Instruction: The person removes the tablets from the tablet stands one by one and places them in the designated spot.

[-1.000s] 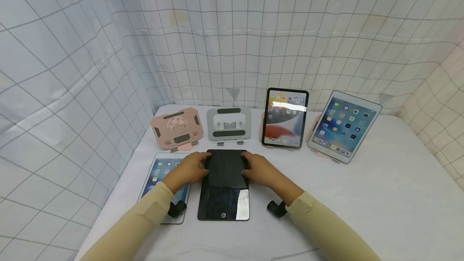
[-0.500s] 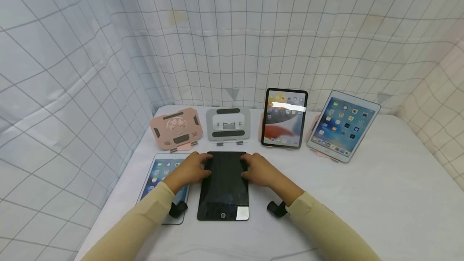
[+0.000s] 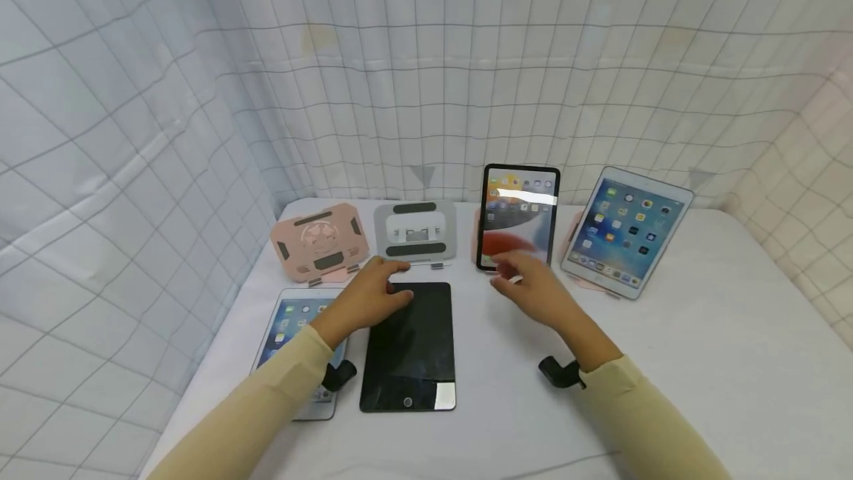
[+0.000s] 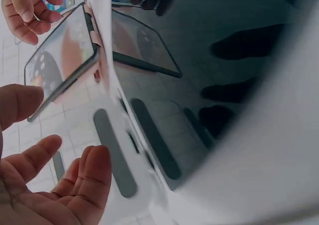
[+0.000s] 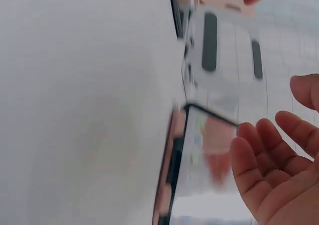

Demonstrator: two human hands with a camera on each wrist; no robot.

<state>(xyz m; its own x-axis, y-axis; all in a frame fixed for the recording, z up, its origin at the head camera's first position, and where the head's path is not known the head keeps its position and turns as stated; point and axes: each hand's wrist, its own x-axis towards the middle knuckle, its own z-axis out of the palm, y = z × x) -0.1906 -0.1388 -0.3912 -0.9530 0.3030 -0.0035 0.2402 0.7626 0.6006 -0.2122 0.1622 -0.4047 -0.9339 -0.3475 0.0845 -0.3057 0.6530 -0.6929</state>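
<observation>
A dark-screened black tablet (image 3: 413, 347) lies flat on the white table. My left hand (image 3: 369, 295) is over its upper left corner, thumb and fingers spread and holding nothing; the left wrist view shows the same fingers (image 4: 94, 180) above the dark glass. Off to the right, my right hand (image 3: 536, 291) is in the air with relaxed fingers, overlapping the bottom of a propped-up black-framed tablet (image 3: 520, 206). In the right wrist view, nothing lies between that hand's fingers (image 5: 244, 160). Behind the flat black tablet stands an unloaded grey tablet stand (image 3: 443, 232).
A pink tablet stand (image 3: 320, 239) is at the back left. In front of it a white tablet (image 3: 273, 339) lies flat, partly under my left forearm. Another white tablet (image 3: 626, 232) leans on a stand at the right. A checked curtain (image 3: 426, 80) closes off the back.
My right hand has left the flat black tablet's right edge and moved right, towards the propped tablet. My left hand has lifted slightly and shifted over the tablet's upper left corner. The tablet stays flat.
</observation>
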